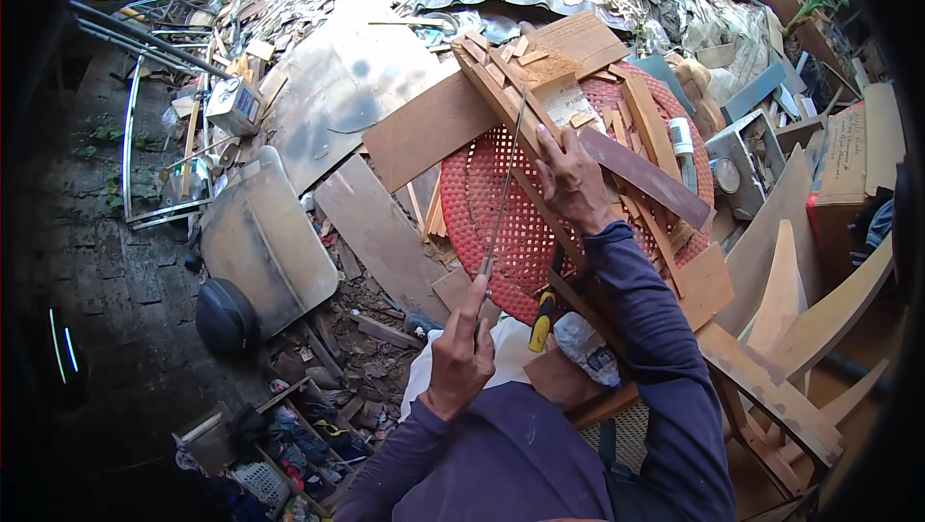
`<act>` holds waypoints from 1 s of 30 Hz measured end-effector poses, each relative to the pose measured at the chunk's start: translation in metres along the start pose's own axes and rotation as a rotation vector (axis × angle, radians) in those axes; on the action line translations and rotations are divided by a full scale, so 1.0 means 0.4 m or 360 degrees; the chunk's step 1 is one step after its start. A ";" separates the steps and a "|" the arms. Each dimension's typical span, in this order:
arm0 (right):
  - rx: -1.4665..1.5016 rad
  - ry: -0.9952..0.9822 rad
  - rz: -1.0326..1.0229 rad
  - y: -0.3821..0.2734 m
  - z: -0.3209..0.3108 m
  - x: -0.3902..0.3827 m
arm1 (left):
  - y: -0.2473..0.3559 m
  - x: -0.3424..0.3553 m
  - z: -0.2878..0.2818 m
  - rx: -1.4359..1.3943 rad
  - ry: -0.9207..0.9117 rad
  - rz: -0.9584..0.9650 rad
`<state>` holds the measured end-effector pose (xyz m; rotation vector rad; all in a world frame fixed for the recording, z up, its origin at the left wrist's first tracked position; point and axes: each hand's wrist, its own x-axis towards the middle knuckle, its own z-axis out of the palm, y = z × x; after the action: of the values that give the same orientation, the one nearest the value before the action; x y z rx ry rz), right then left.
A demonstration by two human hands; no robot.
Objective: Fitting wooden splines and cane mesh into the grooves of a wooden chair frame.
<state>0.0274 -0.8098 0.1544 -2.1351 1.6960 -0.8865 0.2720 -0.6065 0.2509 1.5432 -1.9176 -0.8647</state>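
My left hand (462,360) is closed around the handle of a handsaw. The thin saw blade (503,185) slants up and away, its far end against a long wooden strip (491,91). Farther up and to the right, my right hand (575,180) grips this strip, its fingers pressed on the wood near the blade. Under the strip lies a wide brown board (424,132), resting across a round red woven surface (464,233). Small wood offcuts (533,57) sit near the strip's far end. Beside my right wrist is a reddish-brown slat (646,175).
A white bottle (681,137) and more wood strips (647,122) crowd the red surface's right side. A yellow-handled tool (541,322) stands at its near edge. Wooden chair parts (771,387) fill the right. A tan panel (265,233) and scrap lie left.
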 end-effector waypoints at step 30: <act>0.0004 0.0038 -0.0056 0.000 0.016 0.009 | -0.002 0.205 0.001 -0.0073 0.0078 0.0184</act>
<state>0.0318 -0.8140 0.1506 -2.1670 1.6727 -0.9267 0.2552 -0.6868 0.2507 1.3992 -1.9184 -0.8080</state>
